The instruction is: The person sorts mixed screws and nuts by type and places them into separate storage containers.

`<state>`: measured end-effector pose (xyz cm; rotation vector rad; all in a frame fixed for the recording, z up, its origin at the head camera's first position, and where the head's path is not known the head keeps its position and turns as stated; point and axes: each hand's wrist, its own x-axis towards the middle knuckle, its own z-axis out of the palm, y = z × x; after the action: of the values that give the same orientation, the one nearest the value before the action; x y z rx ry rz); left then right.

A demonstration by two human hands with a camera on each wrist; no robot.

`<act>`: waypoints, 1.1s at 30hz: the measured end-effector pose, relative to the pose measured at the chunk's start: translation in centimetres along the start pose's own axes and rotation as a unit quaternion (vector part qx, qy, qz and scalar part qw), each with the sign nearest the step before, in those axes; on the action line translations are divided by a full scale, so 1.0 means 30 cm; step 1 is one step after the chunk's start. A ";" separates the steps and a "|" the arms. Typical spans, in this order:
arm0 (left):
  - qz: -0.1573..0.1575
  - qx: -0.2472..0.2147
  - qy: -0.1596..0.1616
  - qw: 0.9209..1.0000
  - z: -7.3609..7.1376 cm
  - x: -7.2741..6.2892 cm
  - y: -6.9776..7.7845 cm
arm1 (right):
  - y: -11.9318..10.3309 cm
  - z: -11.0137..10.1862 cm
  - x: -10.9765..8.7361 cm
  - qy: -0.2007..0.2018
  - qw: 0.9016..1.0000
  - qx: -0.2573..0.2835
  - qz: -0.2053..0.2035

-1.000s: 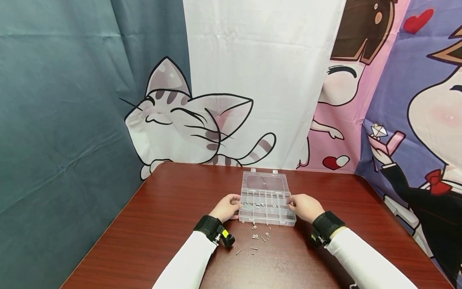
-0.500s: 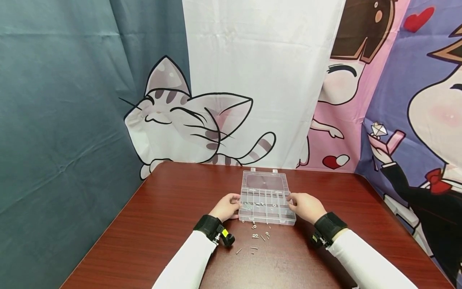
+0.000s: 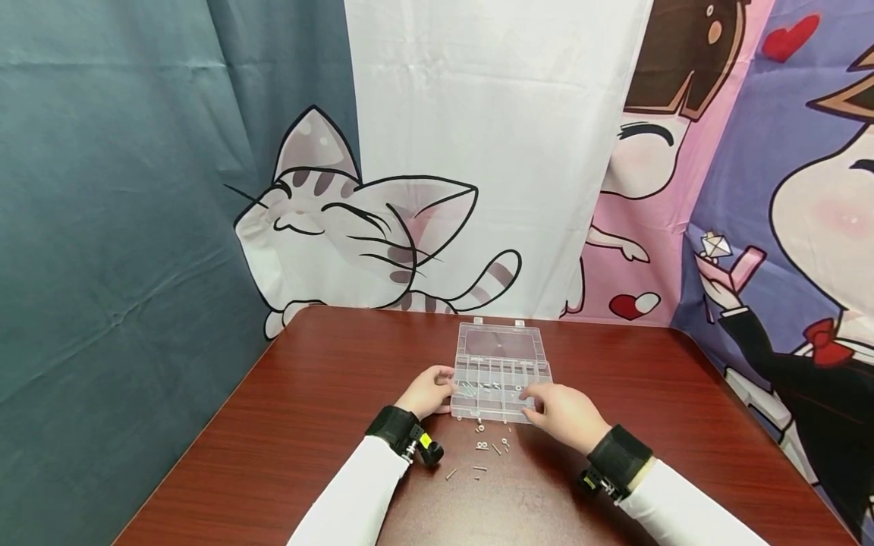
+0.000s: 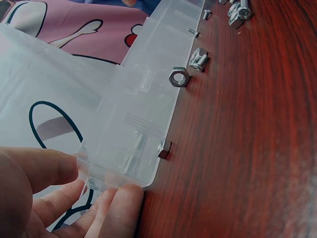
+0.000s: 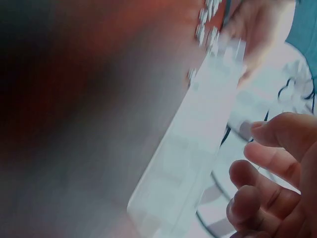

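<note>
A clear plastic compartment box (image 3: 492, 410) lies on the table with its lid (image 3: 501, 343) swung back. Inside are some small bolts and nuts; a bolt (image 4: 132, 156) shows through the front wall in the left wrist view. My left hand (image 3: 425, 392) holds the box's left side, thumb at the upper edge and fingers low along the wall. Over the front right corner hovers my right hand (image 3: 570, 415), fingers loosely bent and apart from the box wall (image 5: 173, 163) in the blurred right wrist view. Nothing shows between those fingers.
Loose hardware lies before the box: a hex nut (image 4: 173, 81), a bolt with a nut (image 4: 199, 59), and several screws, such as one screw (image 3: 451, 474) closer to me. The reddish-brown table (image 3: 328, 425) meets printed curtains (image 3: 423, 121) behind.
My right hand has left the box's right side and moved left and toward me, over the front right corner. The left hand and box stay almost in place.
</note>
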<state>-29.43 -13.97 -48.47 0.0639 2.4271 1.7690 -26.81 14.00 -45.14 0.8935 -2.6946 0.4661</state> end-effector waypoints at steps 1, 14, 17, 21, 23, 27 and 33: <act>-0.001 -0.002 -0.001 1.000 0.000 -0.001 0.000 | -0.011 0.006 -0.005 0.000 1.000 -0.003 -0.009; 0.000 0.010 0.001 1.000 0.001 -0.005 0.007 | -0.096 0.040 -0.023 -0.025 0.998 0.000 -0.050; 0.002 0.006 0.000 1.000 0.000 -0.004 0.004 | -0.101 0.049 -0.016 -0.026 0.998 -0.008 -0.059; -0.001 0.003 0.001 1.000 -0.001 -0.005 0.000 | -0.112 0.066 0.006 -0.031 0.996 -0.017 -0.088; -0.001 0.001 0.002 1.000 0.000 -0.004 -0.003 | -0.117 0.074 0.019 -0.035 0.994 -0.026 -0.102; -0.001 -0.002 0.003 1.000 0.002 -0.002 -0.005 | -0.129 0.085 0.044 -0.046 0.990 -0.044 -0.123; -0.003 0.006 0.006 1.000 0.001 -0.002 0.001 | -0.156 0.090 0.071 -0.048 0.985 -0.053 -0.158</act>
<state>-29.38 -13.95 -48.43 0.0478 2.4425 1.7581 -25.97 8.30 -45.85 1.3109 -2.5619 0.2129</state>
